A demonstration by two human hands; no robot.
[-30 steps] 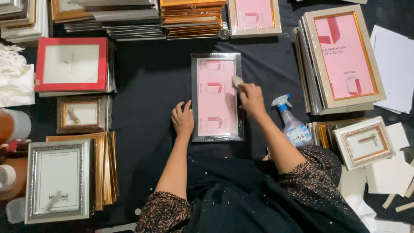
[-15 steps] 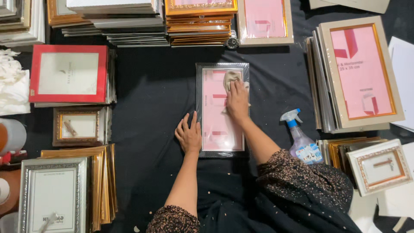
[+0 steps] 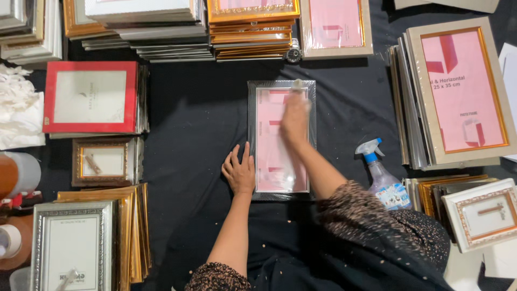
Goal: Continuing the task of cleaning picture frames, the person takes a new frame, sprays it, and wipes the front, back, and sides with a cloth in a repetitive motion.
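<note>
A silver picture frame (image 3: 281, 137) with a pink paper insert lies flat on the black cloth (image 3: 194, 108) straight in front of me, its long side running away from me. My left hand (image 3: 240, 171) rests open and flat on the cloth, fingers spread, touching the near left edge of that frame and steadying it. My right hand (image 3: 295, 116) is on the far half of the frame's glass, blurred; a small pale cloth (image 3: 298, 85) shows at its fingertips, so the hand seems to press it to the glass, though I cannot tell how tightly the fingers are closed.

Just to the right of the frame, near my right forearm, stands a clear spray bottle (image 3: 381, 175) with a blue and white trigger head. Further right is a leaning stack of large frames (image 3: 458, 89), the top one beige and gold with a pink insert. Nearer on that side lies a white frame with an ornate gold inner edge (image 3: 483, 213).

To the left sits a red frame (image 3: 90, 97) on a stack, with a small gold frame (image 3: 105, 161) below it and a silver frame (image 3: 72, 245) beside a pile of gold ones. Across the far edge run more stacks, including gold frames (image 3: 252, 27). Crumpled white paper (image 3: 16, 108) lies at the far left.
</note>
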